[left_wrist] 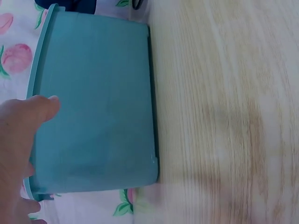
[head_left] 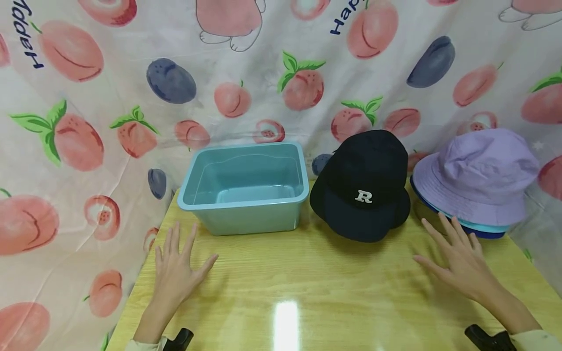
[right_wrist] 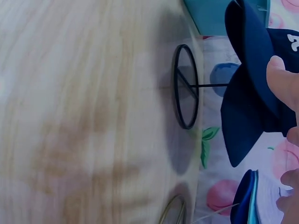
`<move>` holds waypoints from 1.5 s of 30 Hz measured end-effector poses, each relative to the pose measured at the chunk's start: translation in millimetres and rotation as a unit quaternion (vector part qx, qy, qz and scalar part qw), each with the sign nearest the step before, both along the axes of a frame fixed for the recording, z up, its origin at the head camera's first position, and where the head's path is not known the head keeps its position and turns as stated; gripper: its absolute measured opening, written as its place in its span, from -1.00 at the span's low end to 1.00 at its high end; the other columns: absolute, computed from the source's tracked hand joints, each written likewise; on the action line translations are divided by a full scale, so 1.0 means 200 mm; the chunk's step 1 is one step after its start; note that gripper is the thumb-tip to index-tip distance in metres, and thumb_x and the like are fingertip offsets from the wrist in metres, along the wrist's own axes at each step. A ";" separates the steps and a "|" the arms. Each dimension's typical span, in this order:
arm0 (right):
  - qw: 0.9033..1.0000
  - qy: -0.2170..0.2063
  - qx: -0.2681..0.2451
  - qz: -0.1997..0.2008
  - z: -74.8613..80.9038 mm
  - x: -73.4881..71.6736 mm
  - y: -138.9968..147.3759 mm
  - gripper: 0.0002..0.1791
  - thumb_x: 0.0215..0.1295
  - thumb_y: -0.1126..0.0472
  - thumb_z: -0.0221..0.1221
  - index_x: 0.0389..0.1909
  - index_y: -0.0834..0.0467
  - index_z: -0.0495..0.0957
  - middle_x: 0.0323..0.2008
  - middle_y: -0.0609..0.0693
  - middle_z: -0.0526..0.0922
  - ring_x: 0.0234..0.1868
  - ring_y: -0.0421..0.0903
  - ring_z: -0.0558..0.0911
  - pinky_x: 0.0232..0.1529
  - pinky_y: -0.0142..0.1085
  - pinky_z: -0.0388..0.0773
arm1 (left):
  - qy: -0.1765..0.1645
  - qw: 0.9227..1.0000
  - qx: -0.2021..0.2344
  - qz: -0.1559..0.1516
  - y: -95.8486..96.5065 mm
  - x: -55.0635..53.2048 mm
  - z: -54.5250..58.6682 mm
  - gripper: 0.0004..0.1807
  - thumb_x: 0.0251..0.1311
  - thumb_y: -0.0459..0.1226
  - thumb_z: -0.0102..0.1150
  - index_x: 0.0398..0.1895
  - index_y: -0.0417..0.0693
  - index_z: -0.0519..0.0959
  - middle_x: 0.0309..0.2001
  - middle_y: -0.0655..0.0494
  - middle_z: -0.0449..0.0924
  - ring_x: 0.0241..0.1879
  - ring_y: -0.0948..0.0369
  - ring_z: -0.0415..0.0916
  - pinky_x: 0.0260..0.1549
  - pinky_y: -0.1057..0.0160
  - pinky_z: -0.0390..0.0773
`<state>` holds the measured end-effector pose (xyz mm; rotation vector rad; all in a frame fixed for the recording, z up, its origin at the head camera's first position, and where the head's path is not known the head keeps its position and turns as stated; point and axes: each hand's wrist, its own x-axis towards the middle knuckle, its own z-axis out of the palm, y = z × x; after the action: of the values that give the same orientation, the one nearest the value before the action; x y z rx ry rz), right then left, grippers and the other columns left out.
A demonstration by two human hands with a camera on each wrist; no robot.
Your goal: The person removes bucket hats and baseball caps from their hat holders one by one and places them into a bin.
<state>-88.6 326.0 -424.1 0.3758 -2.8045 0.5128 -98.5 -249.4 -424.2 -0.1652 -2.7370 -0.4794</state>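
My left hand [head_left: 175, 273] hovers over the table with spread fingers, just in front of the left end of a blue-green plastic bin [head_left: 246, 219]. It holds nothing; in the left wrist view its thumb shows before the bin's side. The bin looks empty inside. To its right is a black cap [head_left: 364, 170] with a white R, raised on a black wire stand [right_wrist: 210, 85]. A lilac bucket hat [head_left: 487, 170] tops a stack at the far right, with light blue and dark blue brims beneath. My right hand [head_left: 461, 265], fingers spread, holds nothing in front of that stack.
The wood-grain table [head_left: 307, 282] carries everything. A fruit-printed cloth [head_left: 246, 73] hangs behind and along the left side. Part of a second stand's base [right_wrist: 174, 210] shows below the bucket hats in the right wrist view.
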 end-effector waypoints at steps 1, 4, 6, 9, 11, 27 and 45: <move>1.000 -0.003 -0.006 0.002 0.00 0.00 0.00 -0.04 0.12 -0.08 0.27 0.49 -0.14 -0.03 0.47 0.22 -0.15 0.45 0.25 -0.25 0.18 0.40 -0.41 | 0.003 1.000 0.010 0.001 -0.01 0.00 0.00 -0.05 0.05 0.14 0.23 0.48 0.05 0.08 0.48 -0.19 -0.21 0.42 -0.17 -0.23 0.16 -0.42 -0.09; 0.999 -0.009 -0.031 0.007 0.02 -0.01 -0.01 -0.04 0.12 -0.04 0.29 0.49 -0.13 -0.02 0.46 0.24 -0.13 0.44 0.28 -0.23 0.17 0.41 -0.40 | 0.017 0.999 0.047 0.005 -0.03 0.00 0.01 -0.07 0.04 0.06 0.29 0.44 -0.09 0.14 0.45 -0.23 -0.11 0.38 -0.24 -0.10 0.14 -0.38 0.02; 0.999 -0.003 -0.049 0.015 0.04 -0.02 -0.01 -0.03 0.11 0.00 0.31 0.49 -0.09 0.00 0.45 0.28 -0.09 0.42 0.33 -0.18 0.13 0.46 -0.34 | 0.025 0.997 0.076 0.005 -0.04 -0.01 0.01 -0.07 0.03 0.00 0.33 0.42 -0.14 0.16 0.43 -0.24 -0.06 0.34 -0.27 -0.03 0.09 -0.37 0.12; 0.997 0.013 -0.077 0.025 0.06 -0.03 -0.02 -0.04 0.07 0.07 0.35 0.47 -0.03 0.06 0.41 0.34 -0.02 0.37 0.44 -0.07 0.06 0.51 -0.24 | 0.025 0.992 0.126 0.003 -0.05 -0.03 0.02 -0.07 0.04 -0.06 0.35 0.45 -0.11 0.12 0.44 -0.20 -0.04 0.34 -0.26 -0.01 0.05 -0.37 0.18; 0.995 0.021 -0.096 0.030 0.08 -0.04 -0.02 -0.05 0.07 0.13 0.35 0.47 0.00 0.08 0.39 0.38 0.01 0.32 0.50 0.00 0.02 0.52 -0.16 | 0.019 0.987 0.161 0.002 -0.06 -0.04 0.02 -0.06 0.06 -0.09 0.34 0.47 -0.05 0.08 0.45 -0.15 -0.05 0.37 -0.21 -0.05 0.08 -0.36 0.15; 0.987 0.025 -0.153 0.034 0.25 -0.14 -0.09 -0.12 0.13 0.21 0.30 0.46 -0.03 0.11 0.38 0.29 0.09 0.36 0.34 0.06 0.15 0.39 -0.08 | 0.026 0.962 0.273 -0.008 -0.09 -0.14 0.10 -0.11 0.11 -0.16 0.32 0.47 -0.02 0.07 0.42 0.03 0.07 0.34 0.00 0.10 0.21 -0.07 0.22; 0.984 0.090 -0.130 0.078 0.45 -0.34 -0.15 -0.12 0.06 0.27 0.35 0.42 -0.01 0.19 0.35 0.25 0.18 0.34 0.24 0.16 0.23 0.28 0.00 | 0.012 0.939 0.344 -0.015 -0.02 -0.26 0.26 -0.21 0.20 -0.30 0.20 0.44 -0.22 0.05 0.40 -0.19 0.04 0.39 -0.02 0.00 0.26 -0.06 0.16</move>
<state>-156.4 295.4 -334.2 0.5580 -2.5054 0.8249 -150.3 -252.8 -372.3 -0.0275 -2.3726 -1.3820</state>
